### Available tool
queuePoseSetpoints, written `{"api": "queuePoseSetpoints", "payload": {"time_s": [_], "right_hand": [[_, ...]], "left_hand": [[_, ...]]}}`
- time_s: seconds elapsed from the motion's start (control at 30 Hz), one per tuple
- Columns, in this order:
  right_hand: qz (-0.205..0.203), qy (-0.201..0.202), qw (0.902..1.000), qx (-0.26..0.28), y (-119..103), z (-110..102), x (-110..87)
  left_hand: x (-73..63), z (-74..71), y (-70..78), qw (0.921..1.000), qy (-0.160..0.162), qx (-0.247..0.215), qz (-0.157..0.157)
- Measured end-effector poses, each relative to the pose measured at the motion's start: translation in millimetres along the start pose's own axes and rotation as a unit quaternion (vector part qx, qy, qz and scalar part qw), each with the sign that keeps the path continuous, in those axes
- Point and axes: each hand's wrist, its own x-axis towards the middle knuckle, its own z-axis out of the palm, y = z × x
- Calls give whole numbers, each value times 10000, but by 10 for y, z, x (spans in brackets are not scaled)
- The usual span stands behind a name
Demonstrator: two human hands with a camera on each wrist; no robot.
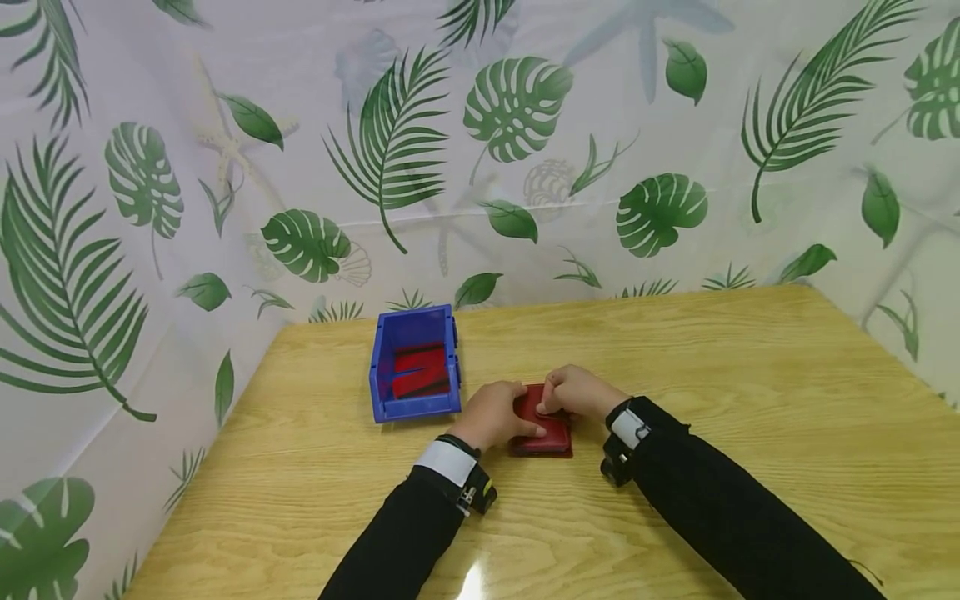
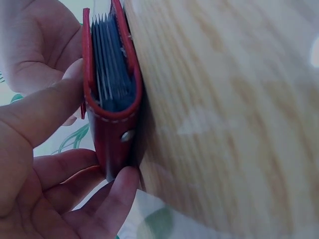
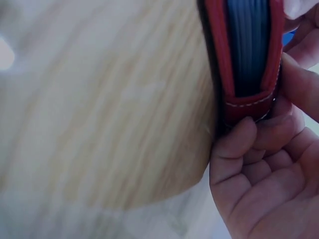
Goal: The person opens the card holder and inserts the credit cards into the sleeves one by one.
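Note:
A red leather card holder (image 1: 553, 437) with white stitching lies on the wooden table between both hands. In the left wrist view, several clear plastic sleeves show inside the card holder (image 2: 115, 117), and a metal snap sits on its end. My left hand (image 1: 487, 415) grips it from the left, thumb on top and fingers at the end with the snap. From the right, my right hand (image 1: 581, 392) pinches the card holder at its far part, its fingers curled. The right wrist view shows those fingers against the stitched edge of the card holder (image 3: 247, 107).
Left of the hands stands a blue plastic bin (image 1: 417, 407) with flat red and dark pieces (image 1: 422, 372) in it. A leaf-patterned cloth (image 1: 480, 250) hangs behind the wooden table (image 1: 712, 375) and along its left side.

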Motion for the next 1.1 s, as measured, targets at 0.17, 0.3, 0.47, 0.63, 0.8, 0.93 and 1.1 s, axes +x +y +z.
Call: {"api": "queuePoseSetpoints", "payload": {"time_s": [0.17,0.3,0.47,0.63,0.8,0.93,1.1], "right_hand": [[-232,181,9994,-208,30,17,-4],[-663,149,9964,-497,76,-24,-38],[-831,-23,9958,-378,152,-119,-125],[-792,28,9941,-744,184,-166,-197],[-1051,234,9725,-2065,147,-116,-265],[-1412,400,9283,-3416,65,-76,-348],[-1279,529,8882,-4380,49,-133,-372]], "left_hand": [[12,-22,7,9999,-108,49,-89],[33,-46,49,9991,-300,224,-189],[25,-27,131,9982,-482,325,-178],[27,17,137,9981,-533,189,-258],[68,79,147,9993,-228,-54,-277],[115,162,179,9974,32,-659,-294],[198,273,248,9952,125,-956,-195]]}}
